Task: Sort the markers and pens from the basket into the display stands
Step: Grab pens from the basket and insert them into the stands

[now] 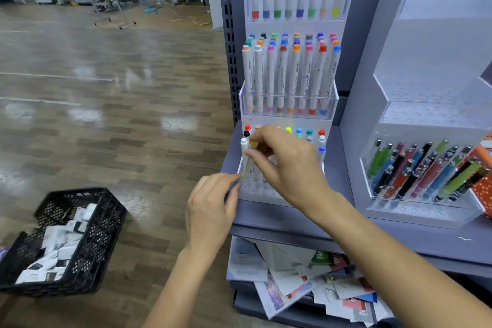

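A clear tiered marker stand (288,104) on the grey shelf holds rows of white markers with coloured caps. My right hand (287,162) pinches a white marker with yellow ends (249,162), upright at the front left slots of the lowest tier. My left hand (210,210) reaches toward the stand's lower left corner, its fingertips near the marker's bottom end; it looks to hold nothing. A black plastic basket (106,221) sits on the floor at lower left with white packets inside.
A second clear stand (426,210) at right holds several coloured pens leaning in a row. The grey shelf (332,224) carries both stands. Below it lies a heap of papers and booklets (306,282). Wooden floor (119,88) spreads to the left.
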The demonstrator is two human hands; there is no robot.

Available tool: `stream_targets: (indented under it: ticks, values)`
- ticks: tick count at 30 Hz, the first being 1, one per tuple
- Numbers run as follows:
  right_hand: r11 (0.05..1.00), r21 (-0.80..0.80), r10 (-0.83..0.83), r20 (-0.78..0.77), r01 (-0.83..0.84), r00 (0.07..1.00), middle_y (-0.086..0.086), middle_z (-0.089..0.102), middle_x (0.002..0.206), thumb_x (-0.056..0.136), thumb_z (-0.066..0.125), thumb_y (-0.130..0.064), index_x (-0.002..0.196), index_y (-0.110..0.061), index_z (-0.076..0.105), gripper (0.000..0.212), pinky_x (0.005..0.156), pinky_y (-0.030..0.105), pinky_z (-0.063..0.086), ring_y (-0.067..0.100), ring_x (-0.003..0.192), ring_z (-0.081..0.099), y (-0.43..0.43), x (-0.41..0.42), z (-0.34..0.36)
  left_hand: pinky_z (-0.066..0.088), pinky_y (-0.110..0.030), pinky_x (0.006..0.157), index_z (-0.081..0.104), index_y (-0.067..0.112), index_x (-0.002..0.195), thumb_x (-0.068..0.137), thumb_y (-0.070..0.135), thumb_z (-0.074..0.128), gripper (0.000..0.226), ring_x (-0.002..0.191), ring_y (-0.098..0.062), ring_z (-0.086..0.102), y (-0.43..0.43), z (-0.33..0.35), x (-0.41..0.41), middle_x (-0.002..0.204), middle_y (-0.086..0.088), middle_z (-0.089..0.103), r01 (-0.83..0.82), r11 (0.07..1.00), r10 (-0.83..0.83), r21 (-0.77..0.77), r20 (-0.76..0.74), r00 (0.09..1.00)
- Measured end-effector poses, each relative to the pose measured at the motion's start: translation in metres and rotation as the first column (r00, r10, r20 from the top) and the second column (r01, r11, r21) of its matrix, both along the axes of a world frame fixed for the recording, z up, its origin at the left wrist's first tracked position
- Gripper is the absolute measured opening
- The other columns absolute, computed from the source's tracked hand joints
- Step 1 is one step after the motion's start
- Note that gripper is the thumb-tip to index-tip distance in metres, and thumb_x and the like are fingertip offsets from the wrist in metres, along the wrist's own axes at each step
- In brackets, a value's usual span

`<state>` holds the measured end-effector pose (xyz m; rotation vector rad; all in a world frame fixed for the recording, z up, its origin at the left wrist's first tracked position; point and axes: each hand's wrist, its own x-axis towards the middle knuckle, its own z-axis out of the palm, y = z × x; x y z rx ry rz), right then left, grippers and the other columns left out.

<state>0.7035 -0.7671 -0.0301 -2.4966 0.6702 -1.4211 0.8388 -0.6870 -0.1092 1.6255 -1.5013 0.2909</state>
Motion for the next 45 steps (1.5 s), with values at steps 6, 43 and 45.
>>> stream_targets:
  ticks: [6,43,45]
  values:
    - [0.996,-0.083,-0.039,-0.098,0.031,0.994,0.003,0.064,0.072,0.079,0.067,-0.014,0.083,-0.007,0.064,0.009,0.050,0.034,0.051,0.024,0.064,0.062,-0.004,0.009,-0.006,0.041,-0.015,0.077,0.071,0.009,0.094,0.085,0.018,0.055,0.020,0.083,-0.012,0.057,-0.001,-0.001,0.001,0.089,0.000,0.070,0.009,1.000,-0.009,-0.001,-0.036,0.999]
    - [0.709,0.698,-0.448,0.332,0.103,0.830,-0.023,0.067,0.106,0.085,0.055,-0.034,0.110,-0.033,0.065,0.026,0.087,0.012,0.047,-0.001,0.103,0.062,0.064,-0.127,-0.013,0.041,-0.004,0.078,0.070,0.009,0.096,0.092,0.020,0.051,0.023,0.083,-0.001,0.058,-0.006,0.073,-0.091,0.089,0.007,0.066,0.162,0.982,-0.181,-0.102,-0.226,0.957]
    - [0.692,0.711,-0.496,0.344,0.124,0.797,-0.021,0.068,0.107,0.085,0.054,-0.033,0.110,-0.033,0.065,0.027,0.087,0.012,0.047,-0.001,0.103,0.062,0.067,-0.147,-0.012,0.043,-0.008,0.077,0.070,0.009,0.098,0.092,0.019,0.050,0.023,0.084,-0.001,0.059,-0.012,0.075,-0.110,0.090,0.007,0.066,0.223,0.970,-0.240,-0.099,-0.220,0.945]
